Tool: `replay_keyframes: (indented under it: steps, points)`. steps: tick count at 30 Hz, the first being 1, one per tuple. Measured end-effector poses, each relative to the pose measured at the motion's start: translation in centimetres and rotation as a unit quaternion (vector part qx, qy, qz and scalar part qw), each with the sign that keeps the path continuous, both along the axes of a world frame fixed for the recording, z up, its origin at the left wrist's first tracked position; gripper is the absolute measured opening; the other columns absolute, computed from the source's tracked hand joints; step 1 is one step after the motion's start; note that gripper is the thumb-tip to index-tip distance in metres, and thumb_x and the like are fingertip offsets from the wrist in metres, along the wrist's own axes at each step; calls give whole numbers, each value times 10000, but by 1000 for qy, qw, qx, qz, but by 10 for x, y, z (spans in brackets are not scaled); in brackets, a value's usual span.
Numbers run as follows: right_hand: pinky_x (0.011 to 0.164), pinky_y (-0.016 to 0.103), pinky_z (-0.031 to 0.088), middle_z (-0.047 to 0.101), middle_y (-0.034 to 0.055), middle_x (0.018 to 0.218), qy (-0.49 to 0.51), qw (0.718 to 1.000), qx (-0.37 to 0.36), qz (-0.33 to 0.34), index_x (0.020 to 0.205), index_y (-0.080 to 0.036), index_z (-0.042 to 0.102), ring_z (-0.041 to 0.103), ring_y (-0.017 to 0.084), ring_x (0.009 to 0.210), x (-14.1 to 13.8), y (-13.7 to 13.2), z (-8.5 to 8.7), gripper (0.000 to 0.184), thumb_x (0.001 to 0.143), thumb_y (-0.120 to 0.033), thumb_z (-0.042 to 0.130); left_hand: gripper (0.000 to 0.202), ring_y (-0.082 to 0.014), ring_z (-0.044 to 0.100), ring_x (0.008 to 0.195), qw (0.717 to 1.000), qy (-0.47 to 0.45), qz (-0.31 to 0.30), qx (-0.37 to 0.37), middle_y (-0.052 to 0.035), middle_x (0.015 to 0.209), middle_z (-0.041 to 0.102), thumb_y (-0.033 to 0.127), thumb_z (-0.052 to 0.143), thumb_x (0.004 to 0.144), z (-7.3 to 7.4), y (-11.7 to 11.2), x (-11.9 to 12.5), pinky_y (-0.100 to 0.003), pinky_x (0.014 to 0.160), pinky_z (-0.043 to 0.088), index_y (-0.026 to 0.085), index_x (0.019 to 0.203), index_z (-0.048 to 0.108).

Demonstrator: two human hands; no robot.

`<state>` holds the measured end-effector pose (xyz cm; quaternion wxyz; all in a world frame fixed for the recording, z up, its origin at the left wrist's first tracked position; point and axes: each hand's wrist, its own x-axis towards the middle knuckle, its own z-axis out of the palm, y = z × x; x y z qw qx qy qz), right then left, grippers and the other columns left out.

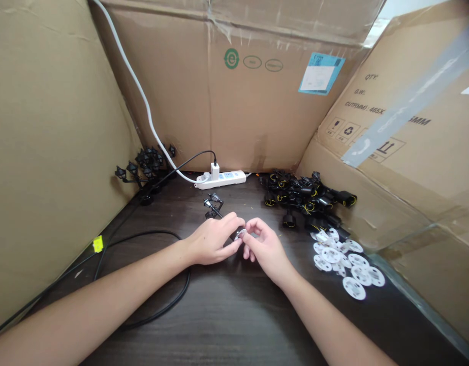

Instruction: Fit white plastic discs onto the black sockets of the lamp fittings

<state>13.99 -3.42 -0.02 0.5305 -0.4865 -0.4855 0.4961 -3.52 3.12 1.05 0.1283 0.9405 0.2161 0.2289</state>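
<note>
Two hands in view, both ours. Left hand and right hand meet mid-table, fingertips touching.

One small black part sits between them with a pale round face at its right end. It's held just above the table, in front of the power strip. Left fingers are curled shut around the black body. Right fingers are pinched closed on the pale end. Neither hand has a visible gap, and both grip the same piece.

Counts around it:
- White discs: one loose pile right of our right hand, about a dozen. They overlap, so we can't give an exact number.
- Black parts with yellow wire: one heap behind the discs, against the right cardboard wall. Too tangled to count.
- Black clips: one cluster in the far left corner. We can't tell the count.
- One more black piece lies alone on the table, just behind our left hand.
- One white power strip at the back wall, with one white charger plugged in.
- Two cables: one white cable running up the back corner, and one black cable looping under our left forearm.
- One yellow tag at the left table edge.
- One blue label on the back cardboard.
</note>
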Motion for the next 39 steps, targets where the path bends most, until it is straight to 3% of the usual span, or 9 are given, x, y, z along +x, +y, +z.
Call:
replay_keyframes:
  steps: [8, 16, 24, 31, 39]
  points:
    - [400, 162, 354, 640, -32, 692, 16, 1000, -4, 3, 818, -201, 528, 521, 61, 424, 2, -1, 2, 367, 753, -440, 800, 243, -138, 574, 655, 1000, -1, 20, -3, 0, 926, 598, 271, 541, 853, -3, 0, 2, -257, 573, 401, 219, 1089, 530]
    - [409, 168, 359, 637, -44, 642, 31, 998, -47, 23, 828, -210, 514, 523, 80, 434, 0, 0, 3, 387, 746, -471, 788, 292, -131, 579, 663, 1000, 7, 22, 1, 4, 936, 584, 270, 565, 840, -5, 1, 2, -245, 578, 421, 221, 1126, 533]
    - [450, 199, 381, 579, -55, 602, 44, 998, -44, 17, 821, -205, 559, 508, 95, 474, 1, -3, 8, 381, 763, -496, 797, 355, -94, 561, 599, 999, 32, 13, 27, 6, 954, 530, 323, 507, 978, -8, 3, 0, -213, 564, 421, 286, 1331, 488]
    - [452, 197, 373, 551, -74, 562, 52, 998, -28, 2, 845, -212, 539, 478, 93, 463, 3, -1, 4, 264, 790, -376, 738, 320, -129, 624, 663, 998, 56, 21, 13, -15, 1002, 539, 453, 450, 1041, -3, 4, 0, -229, 585, 452, 258, 1291, 491]
    - [435, 177, 374, 593, -56, 700, 15, 1000, 8, 26, 836, -220, 508, 511, 80, 510, 3, -1, 11, 288, 742, -350, 747, 320, -137, 627, 639, 991, 121, 37, 39, -11, 1014, 543, 406, 500, 1027, 0, 3, 0, -236, 570, 450, 274, 1318, 481]
